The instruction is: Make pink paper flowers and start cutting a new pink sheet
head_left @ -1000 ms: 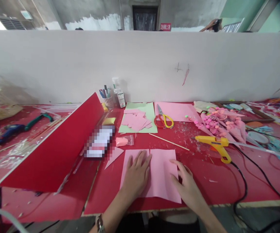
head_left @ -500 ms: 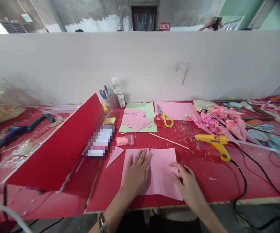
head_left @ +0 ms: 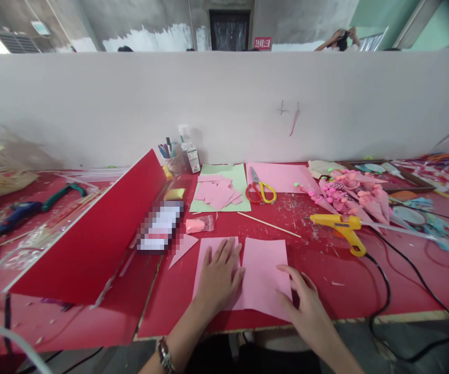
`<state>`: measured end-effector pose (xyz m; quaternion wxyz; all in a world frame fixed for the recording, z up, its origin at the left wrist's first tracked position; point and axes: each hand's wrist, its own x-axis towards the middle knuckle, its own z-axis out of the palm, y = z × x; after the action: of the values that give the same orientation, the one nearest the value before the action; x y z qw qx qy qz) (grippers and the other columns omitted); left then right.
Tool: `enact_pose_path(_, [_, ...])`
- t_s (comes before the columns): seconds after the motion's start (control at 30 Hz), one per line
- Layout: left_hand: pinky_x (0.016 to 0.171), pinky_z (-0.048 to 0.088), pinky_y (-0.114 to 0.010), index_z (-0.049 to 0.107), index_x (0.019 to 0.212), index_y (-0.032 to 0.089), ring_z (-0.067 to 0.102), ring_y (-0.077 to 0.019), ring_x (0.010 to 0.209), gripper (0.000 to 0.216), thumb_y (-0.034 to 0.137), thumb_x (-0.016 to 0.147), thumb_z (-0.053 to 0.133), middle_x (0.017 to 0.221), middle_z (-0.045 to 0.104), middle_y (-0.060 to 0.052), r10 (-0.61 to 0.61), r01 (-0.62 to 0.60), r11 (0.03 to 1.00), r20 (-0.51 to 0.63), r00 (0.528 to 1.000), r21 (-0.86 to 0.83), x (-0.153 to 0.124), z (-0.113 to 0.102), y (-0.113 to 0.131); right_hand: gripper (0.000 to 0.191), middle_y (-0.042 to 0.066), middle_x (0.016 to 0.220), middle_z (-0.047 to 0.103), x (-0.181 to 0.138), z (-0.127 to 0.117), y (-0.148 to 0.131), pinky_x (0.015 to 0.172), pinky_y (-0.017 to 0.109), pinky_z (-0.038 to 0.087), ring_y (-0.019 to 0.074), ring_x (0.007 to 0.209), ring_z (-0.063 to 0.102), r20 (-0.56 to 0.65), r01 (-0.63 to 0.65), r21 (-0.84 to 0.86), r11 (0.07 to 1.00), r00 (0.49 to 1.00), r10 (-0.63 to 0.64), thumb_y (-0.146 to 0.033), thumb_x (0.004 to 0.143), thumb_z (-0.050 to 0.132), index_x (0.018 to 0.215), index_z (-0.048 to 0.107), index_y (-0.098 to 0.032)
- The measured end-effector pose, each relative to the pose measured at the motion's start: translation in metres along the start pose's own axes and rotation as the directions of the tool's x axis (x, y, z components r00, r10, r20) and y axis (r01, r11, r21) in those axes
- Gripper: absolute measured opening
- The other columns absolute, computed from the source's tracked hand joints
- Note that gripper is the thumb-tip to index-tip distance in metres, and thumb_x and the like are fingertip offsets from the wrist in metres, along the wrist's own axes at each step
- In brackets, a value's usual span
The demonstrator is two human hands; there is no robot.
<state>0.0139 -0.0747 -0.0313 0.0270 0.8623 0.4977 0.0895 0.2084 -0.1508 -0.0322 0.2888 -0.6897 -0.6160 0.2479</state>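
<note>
On the red tabletop before me lies pink paper in two panels. My left hand (head_left: 220, 272) is spread flat on the left panel (head_left: 201, 259), its fingers pointing away from me. The right panel (head_left: 265, 270) sits beside it, slightly askew, with a narrow gap at the top; lower down I cannot tell whether the two are joined. At the right panel's outer edge, my right hand (head_left: 304, 301) is curved and open, thumb and index finger apart and touching the paper. A pink triangular scrap (head_left: 183, 249) lies just left of the panels.
Beyond are scissors (head_left: 261, 187), pink pieces on a green sheet (head_left: 243, 179), a thin wooden stick (head_left: 269, 225) and a small bag (head_left: 200, 224). A yellow glue gun (head_left: 341, 228) and pink cones (head_left: 368, 202) lie right. A phone (head_left: 160, 227) and red board (head_left: 92, 244) stand left.
The right panel has shifted to the right along with my right hand, and the gap at the top between the panels has widened. My left hand stays nearly in place.
</note>
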Motion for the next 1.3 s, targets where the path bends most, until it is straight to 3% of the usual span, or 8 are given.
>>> enact_pose_path(0.13, [0.102, 0.018, -0.048, 0.029, 0.132, 0.026, 0.024, -0.0223, 0.127, 0.047, 0.037, 0.086, 0.032, 0.14, 0.027, -0.003, -0.006, 0.006, 1.0, -0.01, 1.0, -0.004, 0.0, 0.0, 0.001, 0.03, 0.001, 0.075, 0.064, -0.007, 0.001, -0.003, 0.092, 0.047, 0.032, 0.0204, 0.079, 0.061, 0.024, -0.022, -0.03, 0.999, 0.999, 0.023, -0.029, 0.081, 0.038, 0.109, 0.048, -0.024])
enact_pose_path(0.23, [0.102, 0.019, -0.048, 0.029, 0.132, 0.027, 0.024, -0.022, 0.127, 0.047, 0.038, 0.086, 0.031, 0.14, 0.027, -0.003, -0.006, 0.006, 1.0, -0.008, 1.0, -0.001, 0.0, 0.0, 0.001, 0.028, -0.001, 0.065, 0.063, -0.008, 0.0, -0.006, 0.093, 0.049, 0.029, 0.0206, 0.074, 0.061, 0.019, -0.011, -0.065, 0.998, 1.0, 0.013, -0.027, 0.08, 0.039, 0.107, 0.05, -0.025])
enact_pose_path(0.47, [0.102, 0.019, -0.048, 0.03, 0.132, 0.026, 0.024, -0.023, 0.127, 0.048, 0.037, 0.085, 0.033, 0.14, 0.028, -0.003, -0.001, 0.001, 1.0, -0.011, 1.0, -0.001, 0.0, 0.0, 0.001, 0.022, 0.001, 0.08, 0.067, -0.009, 0.0, -0.005, 0.095, 0.049, 0.026, 0.021, 0.078, 0.061, 0.017, 0.02, -0.109, 0.994, 1.0, -0.018, -0.024, 0.082, 0.04, 0.101, 0.052, -0.026])
enact_pose_path(0.6, [0.102, 0.019, -0.048, 0.028, 0.132, 0.026, 0.023, -0.0228, 0.127, 0.05, 0.038, 0.084, 0.033, 0.141, 0.026, -0.002, -0.008, 0.008, 1.0, -0.015, 1.0, 0.003, -0.001, 0.0, 0.001, 0.022, 0.0, 0.075, 0.067, -0.013, -0.002, -0.003, 0.094, 0.047, 0.03, 0.0202, 0.077, 0.062, 0.003, 0.04, -0.149, 0.988, 0.999, -0.04, -0.023, 0.082, 0.04, 0.099, 0.054, -0.025])
enact_pose_path(0.8, [0.102, 0.018, -0.048, 0.028, 0.132, 0.027, 0.023, -0.0219, 0.128, 0.048, 0.038, 0.085, 0.031, 0.141, 0.025, -0.001, -0.002, 0.003, 1.0, -0.007, 1.0, 0.009, 0.0, 0.001, 0.0, 0.021, 0.001, 0.091, 0.067, -0.017, -0.007, -0.003, 0.086, 0.039, 0.041, 0.0196, 0.085, 0.062, -0.041, 0.086, -0.168, 0.982, 0.995, -0.094, -0.022, 0.082, 0.04, 0.095, 0.056, -0.024])
enact_pose_path(1.07, [0.102, 0.019, -0.049, 0.028, 0.132, 0.028, 0.023, -0.0232, 0.128, 0.048, 0.036, 0.085, 0.034, 0.141, 0.025, -0.002, 0.003, -0.003, 1.0, 0.002, 1.0, 0.015, 0.0, 0.001, 0.0, 0.021, 0.003, 0.094, 0.065, -0.023, -0.01, 0.011, 0.08, 0.035, 0.046, 0.0205, 0.091, 0.058, -0.056, 0.049, -0.125, 0.991, 0.997, -0.057, -0.023, 0.084, 0.039, 0.095, 0.057, -0.024])
enact_pose_path(1.2, [0.102, 0.019, -0.05, 0.028, 0.132, 0.026, 0.023, -0.023, 0.128, 0.048, 0.038, 0.086, 0.031, 0.141, 0.026, -0.004, 0.012, -0.012, 1.0, 0.019, 1.0, -0.017, 0.001, 0.002, -0.002, 0.025, 0.005, 0.098, 0.061, -0.018, -0.019, 0.011, 0.078, 0.031, 0.046, 0.0194, 0.094, 0.057, -0.081, 0.162, -0.082, 0.983, 0.982, -0.169, -0.019, 0.085, 0.035, 0.097, 0.057, -0.022])
enact_pose_path(1.3, [0.102, 0.019, -0.048, 0.022, 0.135, 0.022, 0.02, -0.0224, 0.129, 0.052, 0.042, 0.087, 0.027, 0.142, 0.023, -0.007, 0.015, -0.012, 0.997, 0.034, 0.999, -0.072, 0.002, -0.003, -0.005, 0.027, 0.006, 0.094, 0.059, 0.002, -0.031, 0.0, 0.074, 0.029, 0.047, 0.0184, 0.087, 0.058, -0.133, 0.258, -0.021, 0.966, 0.957, -0.258, -0.016, 0.084, 0.033, 0.093, 0.058, -0.021])
